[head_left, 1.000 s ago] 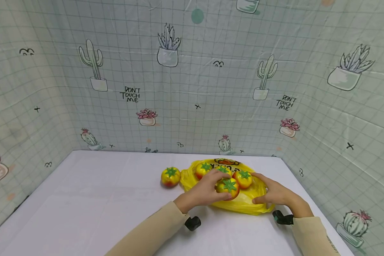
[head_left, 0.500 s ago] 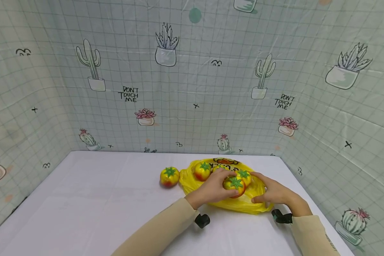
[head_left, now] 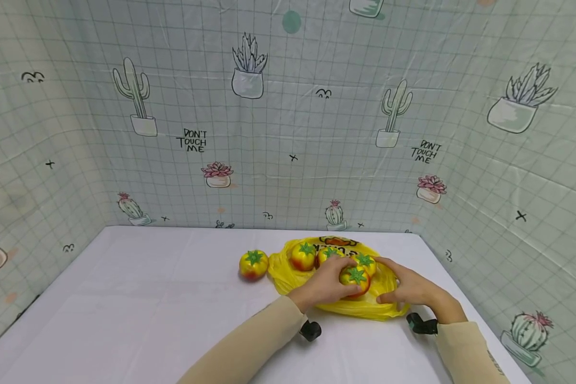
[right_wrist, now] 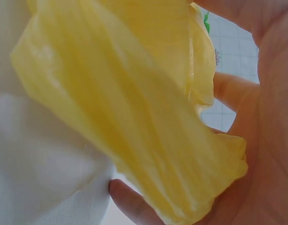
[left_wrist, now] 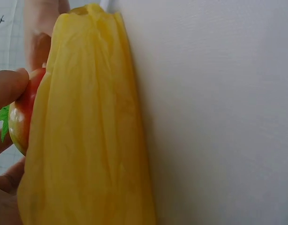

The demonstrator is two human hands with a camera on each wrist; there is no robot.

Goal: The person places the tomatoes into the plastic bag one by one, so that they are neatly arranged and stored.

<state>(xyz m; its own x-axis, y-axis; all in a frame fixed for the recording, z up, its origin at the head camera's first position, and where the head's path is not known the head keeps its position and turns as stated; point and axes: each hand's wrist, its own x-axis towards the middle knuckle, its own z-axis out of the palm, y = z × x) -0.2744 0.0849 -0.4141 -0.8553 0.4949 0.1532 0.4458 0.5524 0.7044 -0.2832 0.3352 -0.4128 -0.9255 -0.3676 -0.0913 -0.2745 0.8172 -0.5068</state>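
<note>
My left hand (head_left: pixel 325 284) pinches a yellow-red toy tomato (head_left: pixel 356 276) with a green star-shaped top, over the front right of the yellow plastic bag (head_left: pixel 282 274). In the left wrist view, fingertips press the tomato's red side (left_wrist: pixel 25 108) just beyond the bag's wall. At the bag's right edge, my right hand (head_left: pixel 416 290) curves round the plastic, thumb apart from the fingers. The right wrist view shows the bag's folds (right_wrist: pixel 134 108) hiding part of those fingers. Three more toy tomatoes sit at the bag: left (head_left: pixel 303 258), middle (head_left: pixel 328 255) and right (head_left: pixel 366 264).
One loose toy tomato (head_left: pixel 253 265) stands on the white table (head_left: pixel 149 298) left of the bag. A cactus-print cloth (head_left: pixel 293 106) forms walls behind and at both sides. Black wrist cameras hang under both wrists, the left one (head_left: pixel 310 330) low over the table.
My left hand has moved right with the tomato, bringing it beside the right-hand tomato and uncovering more of the middle one. My right hand stays at the bag's edge.
</note>
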